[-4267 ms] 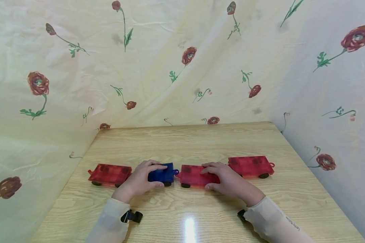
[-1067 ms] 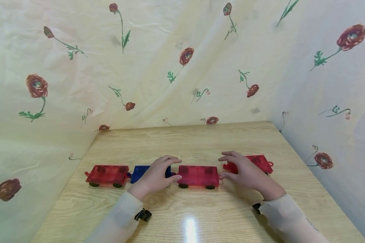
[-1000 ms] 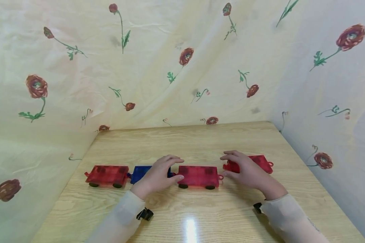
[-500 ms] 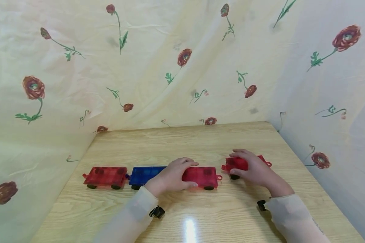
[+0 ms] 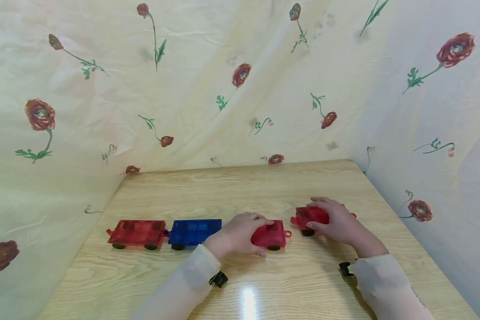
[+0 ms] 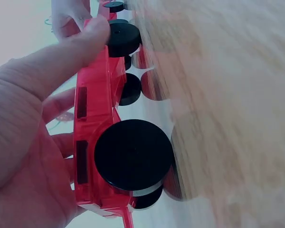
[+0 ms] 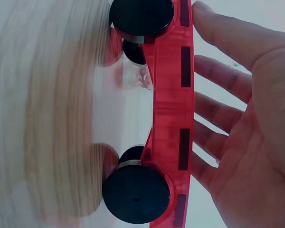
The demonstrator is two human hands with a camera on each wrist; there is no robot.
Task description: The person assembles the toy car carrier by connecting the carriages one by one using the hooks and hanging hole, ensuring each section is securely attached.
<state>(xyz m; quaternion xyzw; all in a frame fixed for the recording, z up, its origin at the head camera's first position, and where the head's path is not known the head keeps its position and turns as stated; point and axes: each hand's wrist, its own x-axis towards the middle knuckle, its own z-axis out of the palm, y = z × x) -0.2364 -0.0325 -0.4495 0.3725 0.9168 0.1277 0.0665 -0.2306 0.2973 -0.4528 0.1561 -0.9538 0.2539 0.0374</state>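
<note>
My left hand [image 5: 236,235] spans the middle red toy train wagon [image 5: 273,235], thumb along its near side and fingers over the far side. In the left wrist view the thumb lies by a black wheel [image 6: 123,39]. My right hand [image 5: 338,224] grips the right red wagon [image 5: 309,218] from above; the right wrist view shows its thumb tip and fingers at the top edge. A short gap separates the middle wagon's ring [image 5: 288,234] from the right wagon's front end. The left hand hides the coupling between the middle wagon and the blue wagon [image 5: 195,232].
A third red wagon [image 5: 137,233] stands at the left, its right end meeting the blue wagon's coupling. All wagons stand on a wooden table [image 5: 240,189]. A flowered cloth [image 5: 200,98] hangs behind and beside the table.
My left hand has moved right, from the blue wagon onto the middle red one. My right hand left the middle wagon and now holds the right red wagon.
</note>
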